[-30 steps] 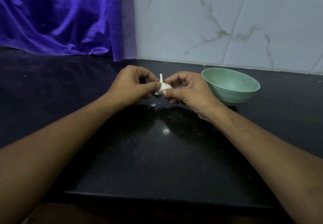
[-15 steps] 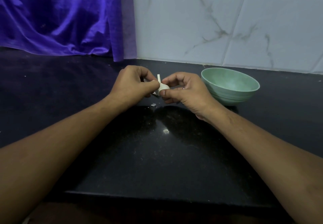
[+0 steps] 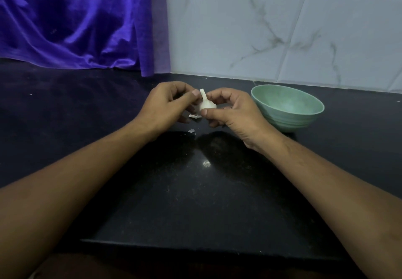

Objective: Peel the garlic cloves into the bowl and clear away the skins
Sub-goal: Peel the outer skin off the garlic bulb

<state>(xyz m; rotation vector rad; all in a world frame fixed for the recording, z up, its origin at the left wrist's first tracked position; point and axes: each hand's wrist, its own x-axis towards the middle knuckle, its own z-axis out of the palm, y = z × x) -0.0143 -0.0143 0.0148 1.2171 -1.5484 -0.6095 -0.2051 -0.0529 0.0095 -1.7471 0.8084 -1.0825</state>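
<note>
A small white garlic bulb [image 3: 207,104] with an upright stem is held above the black counter [image 3: 195,191], between both hands. My right hand [image 3: 232,113] grips its right side and underside with thumb and fingers. My left hand [image 3: 167,106] pinches the garlic's stem and skin from the left with its thumb tip. A strip of white skin [image 3: 194,116] hangs just below the bulb. Small skin scraps [image 3: 191,131] lie on the counter beneath the hands. A pale green bowl [image 3: 287,106] stands right of my right hand; nothing shows inside it.
A purple cloth [image 3: 76,24] hangs at the back left down to the counter. White marbled wall tiles [image 3: 282,28] back the counter on the right. The counter's front edge [image 3: 195,246] runs near the bottom of the view.
The bulb has been turned a little in the hands, and the left thumb has shifted up to the stem. A loose strip of skin now hangs under the bulb.
</note>
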